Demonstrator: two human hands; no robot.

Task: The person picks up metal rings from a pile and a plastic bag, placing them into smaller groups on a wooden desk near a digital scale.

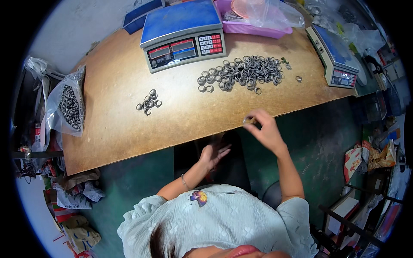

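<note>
Grey metal rings (pixel 254 71) sit heaped at one o'clock on the wooden table (pixel 112 135), with a small cluster (pixel 149 103) apart at ten. Toward three, by the front edge, the right hand (pixel 267 132) appears clamped, thumb against finger, on a single ring-like piece (pixel 248 121), too blurred for detail. At six, the left hand (pixel 211 157) is open, its fingers apart. The step looks like handling one piece singly; the next move likely calls for a light, controlled pinch.
</note>
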